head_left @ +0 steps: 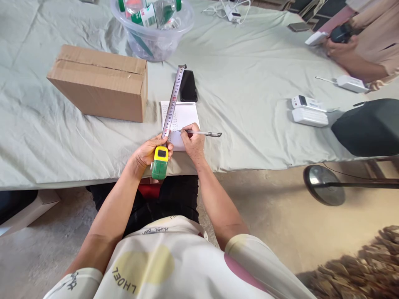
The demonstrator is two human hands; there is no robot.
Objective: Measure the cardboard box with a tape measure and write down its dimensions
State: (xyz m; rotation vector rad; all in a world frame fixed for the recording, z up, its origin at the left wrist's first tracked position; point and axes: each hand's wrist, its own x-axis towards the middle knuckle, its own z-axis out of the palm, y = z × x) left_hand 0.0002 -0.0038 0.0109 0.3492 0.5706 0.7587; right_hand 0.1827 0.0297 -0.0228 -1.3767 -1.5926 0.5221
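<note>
Tape measure (pixel 160 162) (3–9 legible), pen (pixel 208 133), handwritten notepad (pixel 187 114), shirt (pixel 177 255) lettered "LHOEL"

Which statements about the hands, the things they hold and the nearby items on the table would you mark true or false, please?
1. The left hand holds a tape measure, and the right hand a pen. True.
2. The steel blade is fully wound into its case. False: it is pulled out and crosses above the notepad.
3. A black smartphone lies to the right of the blade's hooked end. True.
4. The notepad's page is blank. False: it bears lines of writing.
5. The plastic tub, farther off than the cardboard box, holds plastic bottles. True.
6. The cardboard box stands to the right of the notepad. False: it stands to the left.
</note>
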